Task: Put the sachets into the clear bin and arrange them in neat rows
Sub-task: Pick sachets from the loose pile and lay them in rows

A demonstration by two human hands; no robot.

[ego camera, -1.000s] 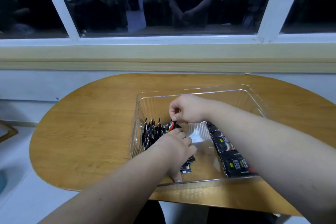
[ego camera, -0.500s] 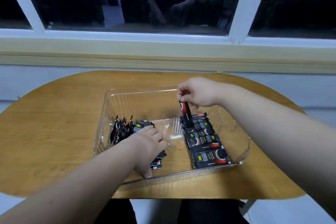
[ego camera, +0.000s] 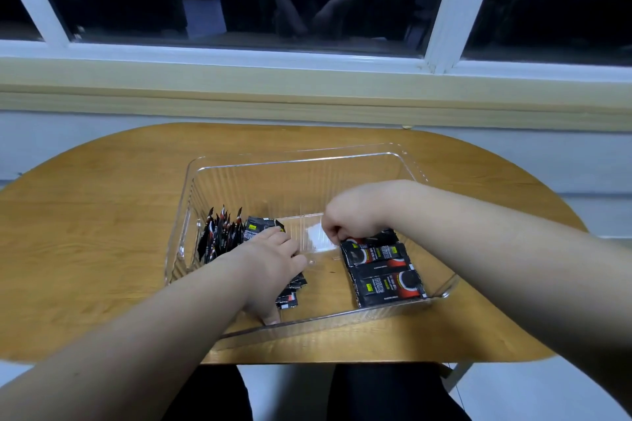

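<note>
Clear ribbed plastic formed the rectangular bin [ego camera: 297, 156] on the rounded wooden table [ego camera: 102, 215], and every sachet in view already lay inside it. Half a second earlier the right hand [ego camera: 357, 212] had held one black-and-red foil sachet [ego camera: 367, 242] on end above the far end of the flat row of sachets [ego camera: 384, 275]. It had since come down, so that this sachet lay nearly level at the far end of that row, against the one before it. The thumb and curled fingers were pinching its left end and had not let go. The flat row ran along the bin's right side from the near wall towards the far one. The left hand [ego camera: 270, 261] had hardly moved. It rested palm down, with fingers fairly straight and a little spread, on a loose pile of sachets [ego camera: 290, 294] near the bin's front wall, and whether it gripped any of them could not be told. An upright bunch of sachets [ego camera: 222, 232] leaned against the left wall, unsorted. By my reading, one more sachet had joined the neat row. The upright bunch and the loose pile were left to lay out, so the job looked less than half done.
</note>
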